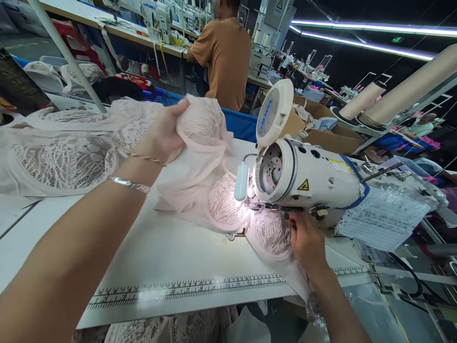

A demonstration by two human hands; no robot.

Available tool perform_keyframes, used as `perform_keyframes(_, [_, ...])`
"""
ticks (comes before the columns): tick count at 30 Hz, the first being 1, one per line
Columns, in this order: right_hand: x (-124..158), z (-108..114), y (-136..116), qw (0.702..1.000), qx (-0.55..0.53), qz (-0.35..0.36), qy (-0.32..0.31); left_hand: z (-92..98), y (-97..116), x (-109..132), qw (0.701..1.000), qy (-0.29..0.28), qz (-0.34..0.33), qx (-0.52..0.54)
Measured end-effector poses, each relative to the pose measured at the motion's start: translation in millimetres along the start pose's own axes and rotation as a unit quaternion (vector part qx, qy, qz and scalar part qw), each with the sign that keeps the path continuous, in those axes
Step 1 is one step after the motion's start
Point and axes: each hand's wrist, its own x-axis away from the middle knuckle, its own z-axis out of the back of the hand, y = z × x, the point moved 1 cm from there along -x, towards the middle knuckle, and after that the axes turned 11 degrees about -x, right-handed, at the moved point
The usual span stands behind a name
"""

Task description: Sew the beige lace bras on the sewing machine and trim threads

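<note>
A pale pink lace bra (272,233) lies under the needle end of a white sewing machine (317,176), where a small lamp lights the lace. My right hand (307,240) is at the right edge of its near cup, fingers curled on the fabric below the machine arm; the fingertips are partly hidden. Out to the left, my left hand (167,126) grips a pale pink lace cup (204,121), lifted above the table. Fabric runs from this cup down toward the machine; I cannot tell whether it is one piece with the bra there.
More lace bras (64,162) are piled on the left of the white table (171,262). A printed ruler strip (193,288) follows its front edge. The machine's round end cover (274,113) stands raised. Behind, a person in a brown shirt (230,57) sits at another bench.
</note>
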Motion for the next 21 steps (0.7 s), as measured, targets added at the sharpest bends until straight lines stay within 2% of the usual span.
perform_keyframes(2, [21.1,-13.1,-41.1,0.981,-0.191,0.005,-0.027,16.2,18.6,22.4,0.997,-0.020,-0.043,0.055])
perform_keyframes(3, [26.7,-22.1,-63.3,0.958,-0.283,-0.022,-0.042,22.5,24.9,33.4,0.996,-0.023,-0.058,0.067])
perform_keyframes(4, [27.9,-32.4,-85.4,0.922,-0.379,-0.066,-0.056,27.4,29.2,43.4,0.996,-0.017,-0.067,0.064])
perform_keyframes(5, [24.6,-43.8,-106.6,0.865,-0.481,-0.111,-0.086,31.1,31.5,52.0,0.996,-0.004,-0.067,0.056])
perform_keyframes(6, [17.2,-56.0,-126.3,0.785,-0.582,-0.164,-0.136,33.7,32.1,58.6,0.997,0.008,-0.064,0.048])
perform_keyframes(8, [-7.4,-78.5,-157.5,0.591,-0.732,-0.267,-0.209,37.0,30.1,65.8,0.997,0.026,-0.056,0.040])
perform_keyframes(9, [-23.0,-87.6,-168.4,0.507,-0.780,-0.297,-0.214,38.1,28.4,66.6,0.997,0.030,-0.056,0.041])
perform_keyframes(10, [-39.1,-95.0,-176.1,0.441,-0.817,-0.310,-0.205,39.3,26.7,66.2,0.997,0.031,-0.055,0.043])
perform_keyframes(11, [-54.9,-100.7,-181.4,0.390,-0.846,-0.313,-0.186,40.4,25.3,64.9,0.997,0.030,-0.054,0.045])
perform_keyframes(12, [-69.4,-104.9,-184.6,0.353,-0.867,-0.311,-0.163,41.6,24.2,63.3,0.997,0.029,-0.051,0.045])
perform_keyframes(13, [-82.0,-107.5,-186.6,0.328,-0.881,-0.310,-0.140,42.9,23.4,61.9,0.997,0.031,-0.046,0.044])
perform_keyframes(15, [-101.2,-109.0,-188.7,0.303,-0.895,-0.311,-0.106,45.6,22.8,60.6,0.998,0.038,-0.037,0.046])
perform_keyframes(21, [-131.6,-101.2,-191.2,0.280,-0.904,-0.322,-0.036,49.6,22.4,58.8,0.995,0.030,-0.037,0.089])
